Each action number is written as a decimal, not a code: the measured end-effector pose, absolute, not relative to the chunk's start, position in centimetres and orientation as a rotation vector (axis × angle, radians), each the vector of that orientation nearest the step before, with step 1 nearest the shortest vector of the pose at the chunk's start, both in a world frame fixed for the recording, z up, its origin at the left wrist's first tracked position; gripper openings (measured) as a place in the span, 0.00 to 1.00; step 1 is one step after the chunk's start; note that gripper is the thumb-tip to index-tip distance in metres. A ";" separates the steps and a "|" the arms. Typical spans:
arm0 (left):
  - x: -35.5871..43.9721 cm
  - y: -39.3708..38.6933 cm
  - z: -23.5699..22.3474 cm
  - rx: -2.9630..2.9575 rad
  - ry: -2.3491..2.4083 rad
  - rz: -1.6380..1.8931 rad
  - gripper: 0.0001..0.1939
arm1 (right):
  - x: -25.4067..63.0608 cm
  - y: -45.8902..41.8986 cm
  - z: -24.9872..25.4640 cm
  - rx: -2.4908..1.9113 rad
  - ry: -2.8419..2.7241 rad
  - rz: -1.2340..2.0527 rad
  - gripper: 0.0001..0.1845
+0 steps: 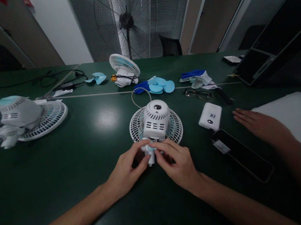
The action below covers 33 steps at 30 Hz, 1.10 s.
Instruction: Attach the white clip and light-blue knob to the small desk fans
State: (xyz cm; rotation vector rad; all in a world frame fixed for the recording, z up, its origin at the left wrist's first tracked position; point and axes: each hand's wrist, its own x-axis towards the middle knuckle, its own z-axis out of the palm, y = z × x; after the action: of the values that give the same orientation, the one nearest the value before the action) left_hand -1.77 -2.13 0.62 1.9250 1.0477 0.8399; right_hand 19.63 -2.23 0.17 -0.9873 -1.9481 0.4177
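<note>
A small white fan (156, 121) lies face down on the green table, its motor housing pointing up. At its near side a white joint piece with a light blue knob (151, 147) sticks out toward me. My left hand (127, 169) pinches this piece from the left, thumb and fingers closed on it. From the right, my right hand (178, 162) closes its fingertips on the light blue knob. The fingers partly hide the joint piece, and whether it is fixed to the housing is hard to see.
Another person's hand (253, 125) rests at the right, near a black phone (242, 154) and a white power bank (211, 116). Glasses (198, 93), light blue fan blades (161, 84) and a second fan (124, 70) lie behind. A third fan (31, 114) is at the left.
</note>
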 end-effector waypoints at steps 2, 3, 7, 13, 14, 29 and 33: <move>-1.8 -2.1 0.6 1.921 1.043 0.852 0.21 | 19.6 -2.2 0.2 -0.983 -1.941 0.439 0.15; -1.8 -2.1 0.6 1.914 1.042 0.860 0.21 | 19.6 -2.1 0.2 -0.982 -1.934 0.455 0.15; -1.9 -2.1 0.5 1.863 1.041 0.887 0.21 | 19.7 -1.8 0.3 -1.017 -1.879 0.516 0.12; -2.0 -2.0 0.3 1.809 1.031 0.906 0.19 | 19.9 -1.6 0.3 -0.973 -1.897 0.538 0.16; -2.1 -1.9 0.3 1.806 1.033 0.906 0.19 | 19.9 -1.6 0.3 -0.954 -1.903 0.530 0.17; -2.0 -1.7 0.1 1.779 1.066 0.900 0.17 | 20.3 -1.3 -0.2 -0.977 -2.016 0.378 0.15; -2.0 -1.6 0.1 1.802 1.045 0.924 0.16 | 20.4 -1.3 0.0 -0.991 -2.017 0.353 0.13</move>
State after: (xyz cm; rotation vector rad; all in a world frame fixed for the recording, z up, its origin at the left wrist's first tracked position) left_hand -1.97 -1.61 0.11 1.8019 1.0448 0.9242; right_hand 20.36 -1.27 0.05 -0.9914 -2.0171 0.3535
